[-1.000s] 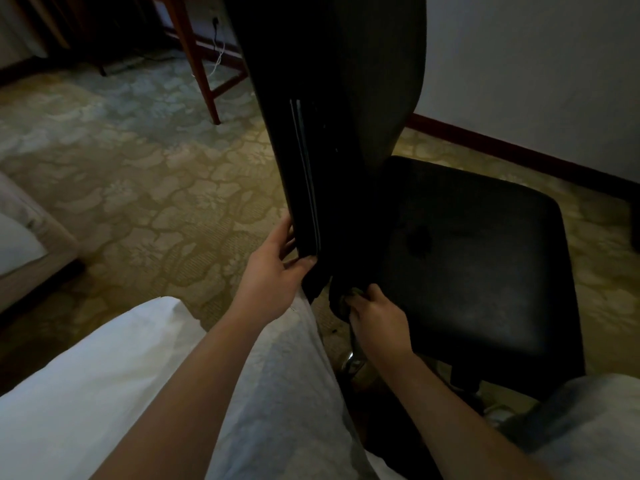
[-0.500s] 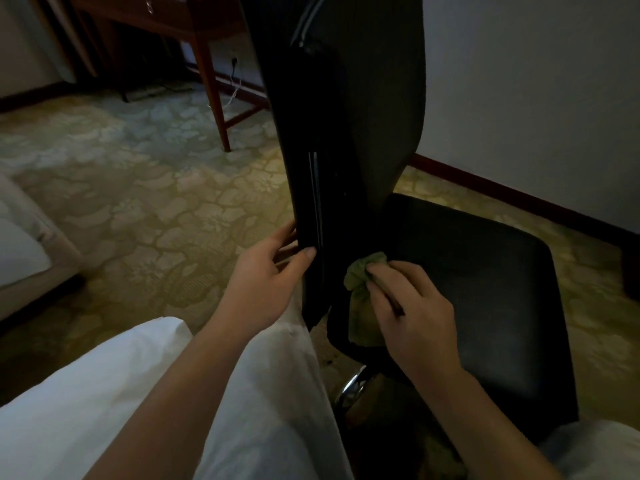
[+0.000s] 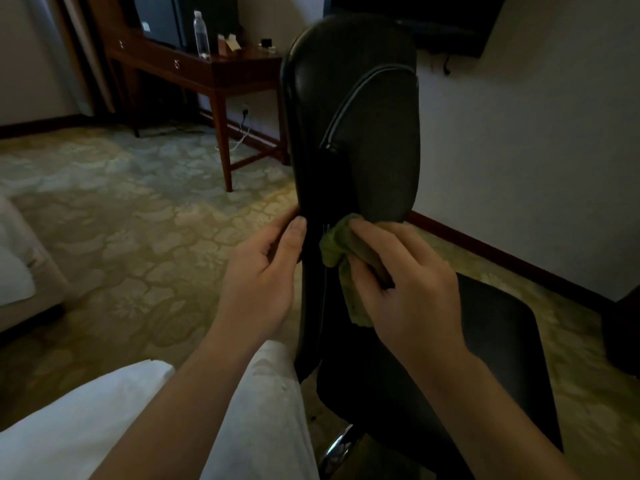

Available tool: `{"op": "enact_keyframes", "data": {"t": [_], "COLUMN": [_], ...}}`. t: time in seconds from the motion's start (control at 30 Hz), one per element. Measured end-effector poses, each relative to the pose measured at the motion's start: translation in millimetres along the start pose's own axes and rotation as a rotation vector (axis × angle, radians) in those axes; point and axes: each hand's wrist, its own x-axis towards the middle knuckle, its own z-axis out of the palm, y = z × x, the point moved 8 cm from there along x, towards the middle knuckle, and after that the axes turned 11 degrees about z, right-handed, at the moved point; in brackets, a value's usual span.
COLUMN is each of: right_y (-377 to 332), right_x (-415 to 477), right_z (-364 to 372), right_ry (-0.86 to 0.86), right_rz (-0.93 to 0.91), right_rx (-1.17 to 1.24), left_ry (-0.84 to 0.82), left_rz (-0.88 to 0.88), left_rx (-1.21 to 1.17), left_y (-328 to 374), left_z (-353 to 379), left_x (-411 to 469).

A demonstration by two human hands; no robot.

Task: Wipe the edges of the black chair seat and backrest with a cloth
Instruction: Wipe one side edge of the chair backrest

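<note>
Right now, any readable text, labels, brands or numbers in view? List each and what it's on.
Nothing legible in this frame.
White sticker on the dark panel behind the desk: too small to read.
Water bottle on the desk: no readable label text.
Small box beside it: blurred, unreadable.
Chair backrest and green cloth: no markings visible.

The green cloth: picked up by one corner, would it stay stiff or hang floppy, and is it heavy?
Probably floppy: the green cloth bunches in folds where the right hand grips it. Likely light, since a few fingers hold it against the backrest.
</note>
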Motion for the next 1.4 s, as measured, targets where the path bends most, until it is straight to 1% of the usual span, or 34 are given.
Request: {"op": "enact_keyframes", "data": {"t": [0.17,0.43,0.67,0.8,0.97,1.13,1.4], "right_y": [-11,-4,6,-2,-7,-7,-5], "right_x": [17,7,-18,-11,0,1,-8], "right_z": [11,24,38,26,19,25,30], "right_ry": [-0.012,0.017,-0.063,-0.01,0.029,-0.027,-0.178], "right_rz": [-0.033,0.028,-0.003,-0.028,-0.001,0.041,0.059], "right_rx": [-0.053,-0.053,-0.129,-0.114,-0.082,-0.113,-0.264], "left_ry": [-0.02,-0.002,0.004,0.011,0.007,0.021,0.015], "left_rz": [-0.021,0.006,0.014,0.01,0.008,0.011,0.022], "left_rx": [-0.014,-0.04,-0.058,-0.061,-0.054,-0.062,-0.037], "left_y": [-3,-3,-4,-4,-6,-4,-2], "left_z": [-1,0,0,1,1,1,1], "left_x": [0,0,-1,-2,-2,-2,-3]}}
